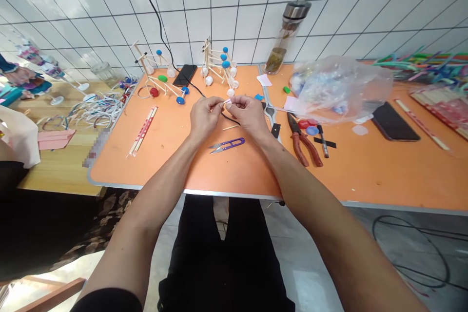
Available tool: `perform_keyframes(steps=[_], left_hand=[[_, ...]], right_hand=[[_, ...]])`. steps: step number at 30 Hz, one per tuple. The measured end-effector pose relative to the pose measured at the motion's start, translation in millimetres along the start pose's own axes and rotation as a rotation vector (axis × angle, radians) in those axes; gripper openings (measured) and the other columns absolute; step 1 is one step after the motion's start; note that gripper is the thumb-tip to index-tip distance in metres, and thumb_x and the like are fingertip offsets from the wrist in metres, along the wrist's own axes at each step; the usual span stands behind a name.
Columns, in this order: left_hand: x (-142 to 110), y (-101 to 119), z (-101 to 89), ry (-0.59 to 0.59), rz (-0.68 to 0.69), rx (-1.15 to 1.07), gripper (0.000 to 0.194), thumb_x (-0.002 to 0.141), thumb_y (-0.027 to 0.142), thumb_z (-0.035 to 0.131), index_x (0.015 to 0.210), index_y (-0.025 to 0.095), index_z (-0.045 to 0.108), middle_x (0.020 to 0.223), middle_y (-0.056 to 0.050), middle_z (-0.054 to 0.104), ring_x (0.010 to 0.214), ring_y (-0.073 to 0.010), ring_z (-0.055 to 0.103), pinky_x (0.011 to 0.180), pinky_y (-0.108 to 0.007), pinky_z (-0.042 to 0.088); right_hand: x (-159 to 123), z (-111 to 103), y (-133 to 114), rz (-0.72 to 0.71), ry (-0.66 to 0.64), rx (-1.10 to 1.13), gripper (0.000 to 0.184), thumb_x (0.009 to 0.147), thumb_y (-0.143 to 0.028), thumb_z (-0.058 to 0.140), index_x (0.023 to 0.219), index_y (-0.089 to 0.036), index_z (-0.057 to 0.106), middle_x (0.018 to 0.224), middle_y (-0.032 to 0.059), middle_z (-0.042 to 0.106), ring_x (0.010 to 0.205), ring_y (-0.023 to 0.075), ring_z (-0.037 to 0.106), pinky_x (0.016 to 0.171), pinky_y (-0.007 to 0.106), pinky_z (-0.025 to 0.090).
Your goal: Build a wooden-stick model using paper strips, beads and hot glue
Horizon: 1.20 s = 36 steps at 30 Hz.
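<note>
Above an orange surface [157,168] backed by white tiles [252,12], seen from the head, works a small pinkish piece [227,101] between left hand [205,116] and right hand [249,113], beyond purple snips [224,146]. Seems to be at a fine two-handed adjusting step, calling next for a light, steady pinch. Holds with fingers drawn together at the tips, clamped on the piece from either side

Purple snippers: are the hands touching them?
Apart: the head view shows orange tabletop between the purple snippers and both the left hand and the right hand.
</note>
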<state>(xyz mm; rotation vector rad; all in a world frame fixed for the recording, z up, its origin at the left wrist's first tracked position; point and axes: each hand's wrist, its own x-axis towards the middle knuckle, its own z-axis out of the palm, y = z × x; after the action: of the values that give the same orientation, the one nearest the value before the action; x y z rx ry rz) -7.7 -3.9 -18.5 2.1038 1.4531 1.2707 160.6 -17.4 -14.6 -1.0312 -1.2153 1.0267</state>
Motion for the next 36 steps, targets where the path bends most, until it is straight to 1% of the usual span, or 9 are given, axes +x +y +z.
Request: perform_keyframes(steps=[4, 10, 15, 17, 21, 26, 31, 36], left_hand=[[0.2, -4.3, 0.6, 0.023, 0.022, -0.011, 0.022, 0.105, 0.017, 0.071, 0.103, 0.026, 0.090, 0.095, -0.004, 0.090, 0.100, -0.0291, 0.078, 0.093, -0.042, 0.056], [0.2, -7.4, 2.0, 0.030, 0.023, -0.004, 0.022, 0.105, 0.018, 0.072, 0.103, 0.028, 0.091, 0.098, -0.003, 0.090, 0.104, -0.0293, 0.077, 0.096, -0.043, 0.057], [-0.9, -7.1, 1.5, 0.034, 0.036, 0.064, 0.020, 0.106, 0.020, 0.074, 0.104, 0.028, 0.092, 0.099, -0.005, 0.089, 0.103, -0.0295, 0.078, 0.095, -0.043, 0.057], [-1.2, -7.6, 1.3, 0.045, 0.058, 0.100, 0.019, 0.107, 0.021, 0.075, 0.106, 0.028, 0.092, 0.102, -0.006, 0.090, 0.105, -0.0300, 0.079, 0.097, -0.044, 0.057], [-1.3, -8.6, 0.7, 0.054, 0.100, 0.163, 0.019, 0.108, 0.022, 0.076, 0.110, 0.028, 0.093, 0.106, -0.006, 0.092, 0.109, -0.0308, 0.079, 0.101, -0.045, 0.057], [-1.6, -8.4, -0.9, 0.046, 0.129, 0.234, 0.020, 0.109, 0.023, 0.075, 0.113, 0.030, 0.094, 0.109, -0.006, 0.093, 0.111, -0.0320, 0.080, 0.102, -0.047, 0.056], [-2.8, -8.9, -1.0, 0.049, 0.150, 0.281, 0.022, 0.109, 0.021, 0.075, 0.113, 0.030, 0.094, 0.109, -0.007, 0.092, 0.111, -0.0324, 0.079, 0.104, -0.048, 0.055], [-3.9, -6.1, -0.2, 0.049, 0.166, 0.287, 0.023, 0.109, 0.020, 0.074, 0.112, 0.031, 0.094, 0.106, -0.006, 0.091, 0.110, -0.0322, 0.078, 0.102, -0.049, 0.054]], right_hand=[[-0.7, 1.5, -0.6, 0.001, 0.003, 0.016, 0.014, 0.082, -0.032, 0.086, 0.085, -0.019, 0.081, 0.071, -0.0021, 0.069, 0.066, 0.0125, 0.054, 0.064, 0.029, 0.044], [0.4, -0.5, 3.2, -0.006, 0.008, 0.008, 0.023, 0.083, -0.040, 0.090, 0.085, -0.019, 0.082, 0.071, -0.0013, 0.070, 0.068, 0.0137, 0.055, 0.066, 0.030, 0.045], [0.7, -2.7, 3.9, -0.013, -0.026, -0.006, 0.030, 0.083, -0.047, 0.091, 0.086, -0.020, 0.080, 0.071, -0.0015, 0.067, 0.067, 0.0137, 0.052, 0.065, 0.031, 0.043], [0.0, -2.3, 3.9, -0.012, -0.031, -0.005, 0.033, 0.084, -0.050, 0.091, 0.086, -0.020, 0.079, 0.070, -0.0016, 0.066, 0.067, 0.0138, 0.051, 0.065, 0.031, 0.041], [-2.0, -0.9, 3.0, -0.014, -0.025, -0.022, 0.036, 0.086, -0.054, 0.091, 0.087, -0.021, 0.076, 0.069, -0.0025, 0.062, 0.068, 0.0146, 0.051, 0.067, 0.032, 0.043], [-3.8, -1.1, 0.4, -0.001, -0.033, -0.034, 0.035, 0.086, -0.054, 0.087, 0.086, -0.021, 0.075, 0.068, -0.0037, 0.060, 0.067, 0.0138, 0.048, 0.067, 0.032, 0.043], [-4.4, -0.8, -1.8, 0.016, -0.026, -0.050, 0.035, 0.086, -0.055, 0.085, 0.083, -0.021, 0.074, 0.068, -0.0035, 0.060, 0.066, 0.0139, 0.049, 0.066, 0.032, 0.040], [-5.1, 1.4, -4.3, 0.034, 0.017, -0.041, 0.028, 0.088, -0.048, 0.080, 0.078, -0.022, 0.072, 0.065, -0.0031, 0.060, 0.064, 0.0144, 0.050, 0.065, 0.032, 0.040]])
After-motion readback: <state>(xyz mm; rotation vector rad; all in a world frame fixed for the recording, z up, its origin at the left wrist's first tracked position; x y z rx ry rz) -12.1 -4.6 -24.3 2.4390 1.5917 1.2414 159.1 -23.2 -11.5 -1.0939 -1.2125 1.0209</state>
